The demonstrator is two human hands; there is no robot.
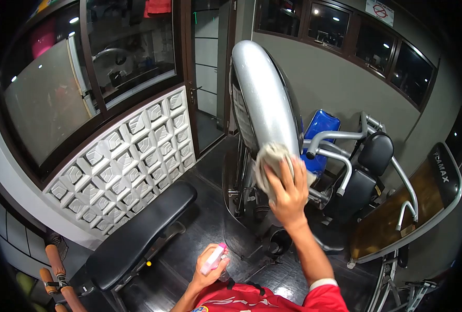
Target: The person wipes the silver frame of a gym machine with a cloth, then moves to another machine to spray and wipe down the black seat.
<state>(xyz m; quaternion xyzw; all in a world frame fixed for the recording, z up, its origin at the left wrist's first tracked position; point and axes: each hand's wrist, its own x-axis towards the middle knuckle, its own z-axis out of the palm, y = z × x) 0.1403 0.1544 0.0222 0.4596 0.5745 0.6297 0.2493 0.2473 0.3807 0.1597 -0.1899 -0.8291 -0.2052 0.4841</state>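
Observation:
My right hand (pixel 287 195) presses a pale, crumpled cloth (pixel 272 156) against the lower part of a long silver machine cover (pixel 264 88). The cover is curved and glossy, and stands upright in front of me. Low and close to my body, my left hand (pixel 207 268) grips a spray bottle with a pink and white trigger head (pixel 215 259). The bottle's lower part is mostly hidden by the fingers.
A black padded bench (pixel 142 234) lies to the left, before a white patterned wall panel (pixel 127 161). At right are a black seat machine (pixel 363 177), a blue pad (pixel 322 127) and a PLAMAX panel (pixel 413 208). A brown-framed door (pixel 207 73) stands behind.

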